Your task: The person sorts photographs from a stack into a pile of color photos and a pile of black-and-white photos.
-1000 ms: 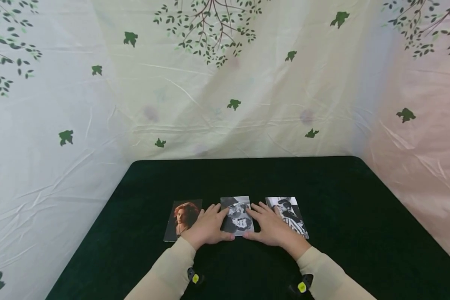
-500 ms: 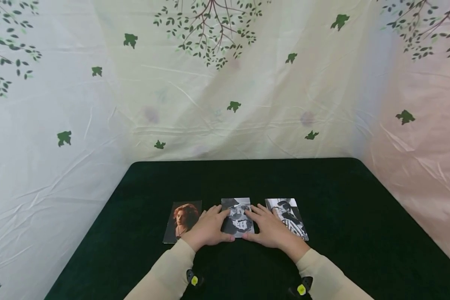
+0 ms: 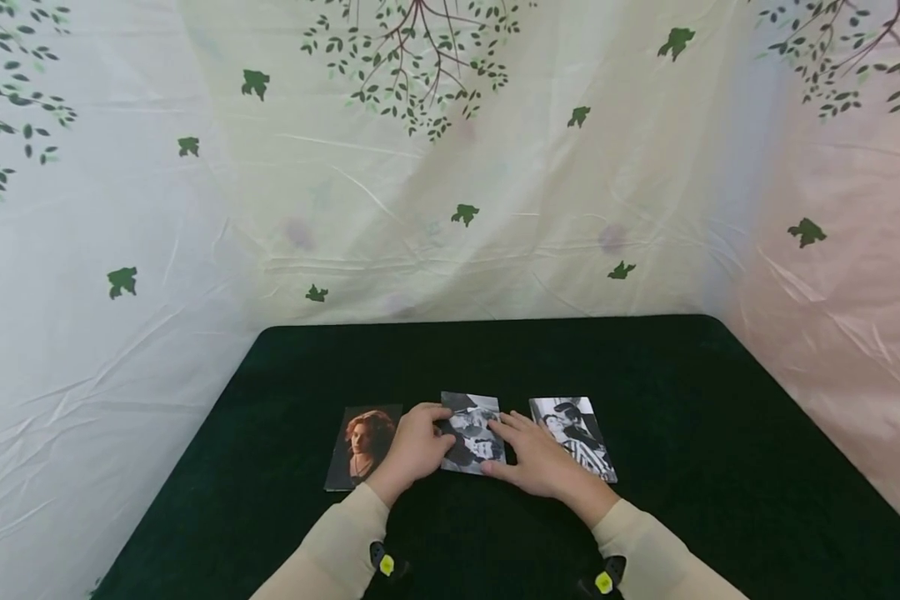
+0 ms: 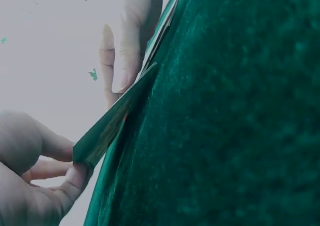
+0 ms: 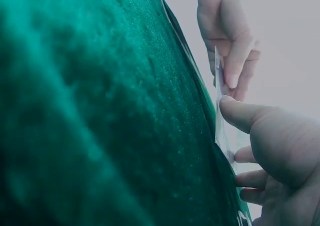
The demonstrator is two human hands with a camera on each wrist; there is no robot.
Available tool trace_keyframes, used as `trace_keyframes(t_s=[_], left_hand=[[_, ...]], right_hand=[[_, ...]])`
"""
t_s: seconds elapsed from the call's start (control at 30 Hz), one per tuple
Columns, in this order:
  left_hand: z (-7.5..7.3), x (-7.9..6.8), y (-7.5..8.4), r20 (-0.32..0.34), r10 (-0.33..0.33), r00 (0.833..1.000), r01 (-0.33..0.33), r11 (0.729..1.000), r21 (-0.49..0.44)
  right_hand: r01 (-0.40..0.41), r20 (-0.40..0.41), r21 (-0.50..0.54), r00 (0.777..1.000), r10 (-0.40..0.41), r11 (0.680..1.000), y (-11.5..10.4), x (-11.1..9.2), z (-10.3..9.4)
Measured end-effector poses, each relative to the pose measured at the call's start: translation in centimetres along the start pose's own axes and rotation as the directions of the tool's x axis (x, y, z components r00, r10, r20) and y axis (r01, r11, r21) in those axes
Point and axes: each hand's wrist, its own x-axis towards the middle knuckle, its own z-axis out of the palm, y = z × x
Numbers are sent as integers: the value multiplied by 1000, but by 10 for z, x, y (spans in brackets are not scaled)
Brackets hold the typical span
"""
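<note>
Three photo cards lie in a row on the dark green tabletop. The middle one is a black-and-white photo card, and my left hand pinches its left edge between thumb and fingers. In the left wrist view that edge of the photo card is raised, so the card stands tilted. My right hand has its fingers fairly straight, with fingertips and thumb at the card's right edge. The right wrist view shows the thumb against the tilted card.
To the left lies a dark photo card of a red-haired figure, beside the left hand. Another black-and-white photo card is partly covered by the right hand. The green tabletop ends at a leaf-printed curtain behind.
My left hand has gone from lying with fingers spread at the middle card's edge to pinching it, and that side of the card has come up. The right hand has barely moved.
</note>
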Motion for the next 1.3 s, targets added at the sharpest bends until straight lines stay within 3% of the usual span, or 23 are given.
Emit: trace_keyframes(t_s=[0.2,0.5,0.67,0.83,1.1,1.3], left_hand=[[-3,0,2,-2,-81,997,79,982,-171],[-4,0,1,-50,-86,995,68,955,-288],[-7,-3,3,-64,-88,994,60,933,-355],[-9,-2,6,-84,-68,994,30,919,-393],[-7,-4,9,-123,-57,991,6,923,-384],[-5,0,9,-154,-44,987,-23,915,-403]], right_hand=[[-11,-10,27,1000,12,1000,-4,-1,-2],[-16,-63,54,998,19,998,-5,0,0],[-54,-160,121,984,74,991,-7,1,-1],[-50,-305,225,945,119,973,-7,3,-5],[-29,-397,454,888,231,891,-3,5,-12],[-42,-366,586,878,310,809,0,7,-17]])
